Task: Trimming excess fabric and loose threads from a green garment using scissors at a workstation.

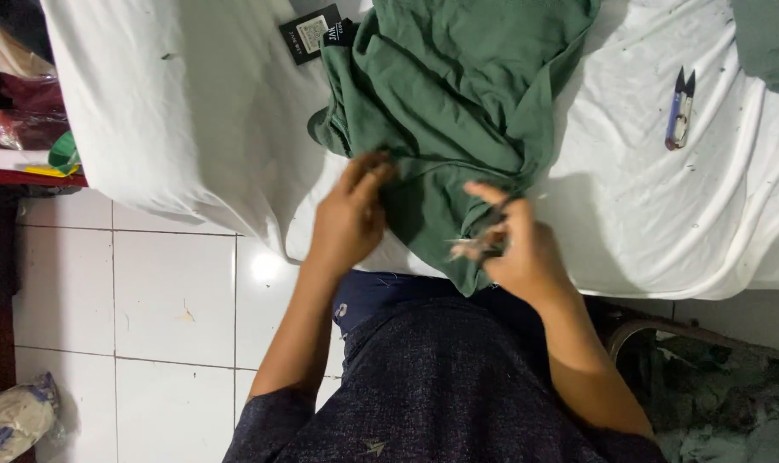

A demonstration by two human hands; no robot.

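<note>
At frame centre I see my left hand [348, 214] flat and open on the crumpled green cotton garment [449, 103] on the white-sheeted desk [192, 111], my right hand [514, 249] pinching its hem, trimming seemingly unfinished.

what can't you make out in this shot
- Head view: the small tool in the right hand is motion-blurred; its kind is unclear.
- Left hand fingertips blur against the green garment.
- Green cloth at top right is cut off by the frame edge.
- The black tag is too small to read.

Blue thread snips [679, 110], black tag [308, 34]
</note>
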